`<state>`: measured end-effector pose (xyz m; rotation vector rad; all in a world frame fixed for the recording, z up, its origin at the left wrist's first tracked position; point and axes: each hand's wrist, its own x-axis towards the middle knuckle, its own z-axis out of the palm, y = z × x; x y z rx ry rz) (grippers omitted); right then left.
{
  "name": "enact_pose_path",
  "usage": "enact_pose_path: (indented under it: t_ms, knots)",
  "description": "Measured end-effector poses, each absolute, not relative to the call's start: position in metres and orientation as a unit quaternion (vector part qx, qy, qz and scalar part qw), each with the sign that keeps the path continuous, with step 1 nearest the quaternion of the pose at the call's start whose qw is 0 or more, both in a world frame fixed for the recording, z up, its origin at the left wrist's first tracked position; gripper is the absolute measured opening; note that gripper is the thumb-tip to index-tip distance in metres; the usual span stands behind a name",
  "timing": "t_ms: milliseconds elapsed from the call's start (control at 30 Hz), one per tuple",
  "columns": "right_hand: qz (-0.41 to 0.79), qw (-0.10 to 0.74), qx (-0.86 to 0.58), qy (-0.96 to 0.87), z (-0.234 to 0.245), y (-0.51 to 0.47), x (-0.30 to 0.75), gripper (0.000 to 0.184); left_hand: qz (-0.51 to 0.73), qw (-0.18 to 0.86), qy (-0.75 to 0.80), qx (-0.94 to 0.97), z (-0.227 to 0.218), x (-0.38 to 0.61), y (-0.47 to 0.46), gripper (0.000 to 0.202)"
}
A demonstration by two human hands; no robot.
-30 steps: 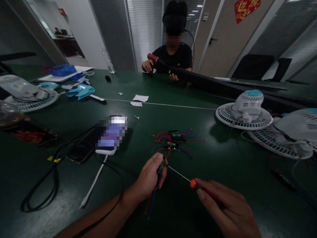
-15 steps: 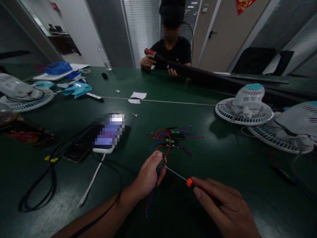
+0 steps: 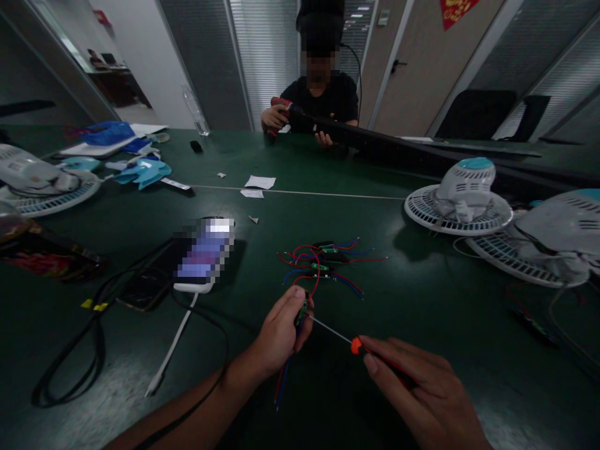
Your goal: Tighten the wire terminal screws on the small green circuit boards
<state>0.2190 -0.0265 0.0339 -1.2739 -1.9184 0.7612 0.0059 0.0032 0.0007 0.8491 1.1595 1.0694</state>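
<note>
My left hand (image 3: pixel 280 333) pinches a small green circuit board (image 3: pixel 302 308) whose red and blue wires (image 3: pixel 283 381) hang down below my fingers. My right hand (image 3: pixel 424 394) grips a screwdriver (image 3: pixel 357 345) with an orange collar, and its thin metal shaft points up and left so the tip touches the board. Just beyond the hands, a pile of several similar boards with red and blue wires (image 3: pixel 328 262) lies on the green table (image 3: pixel 422 300).
A phone (image 3: pixel 205 255) with a white cable and black cords lie to the left. White fan parts (image 3: pixel 457 200) sit at the right and far left. Across the table a person (image 3: pixel 319 106) holds a red tool against a long black bar. Paper scraps (image 3: pixel 260 182) lie mid-table.
Both hands stay in the same hold, with the screwdriver tip on the board. The view has drifted slightly, and the person opposite has shifted the red tool a little.
</note>
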Motion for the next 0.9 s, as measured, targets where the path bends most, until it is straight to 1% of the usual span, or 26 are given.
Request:
enact_pose_path:
  t_ms: [200,433,467,533,600,667,800,900]
  knots:
    - [0.318,0.35,-0.499,-0.726,0.031,-0.027,0.22,0.029,0.468,0.624,0.5,0.377,0.003,0.006,0.003,0.044]
    - [0.381,0.322,-0.517,-0.696,0.039,-0.024,0.223,0.022,0.462,0.629,0.487,0.392,0.002,0.006,0.004,0.044]
    - [0.4,0.316,-0.523,-0.683,0.04,-0.023,0.224,0.02,0.463,0.628,0.485,0.394,0.003,0.006,0.003,0.045]
    - [0.503,0.313,-0.546,-0.593,0.043,-0.022,0.225,0.021,0.47,0.625,0.482,0.395,0.004,0.007,0.003,0.048]
    - [0.626,0.306,-0.559,-0.45,0.044,-0.02,0.226,0.031,0.471,0.627,0.483,0.391,0.006,0.008,0.002,0.049]
    - [0.705,0.292,-0.549,-0.341,0.044,-0.018,0.225,0.042,0.468,0.631,0.485,0.385,0.005,0.009,0.001,0.049]
    - [0.74,0.269,-0.532,-0.312,0.039,-0.017,0.225,0.047,0.462,0.634,0.484,0.387,0.004,0.006,0.0,0.05]
    - [0.737,0.249,-0.543,-0.316,0.033,-0.017,0.225,0.042,0.429,0.632,0.475,0.437,0.003,0.003,-0.001,0.052]
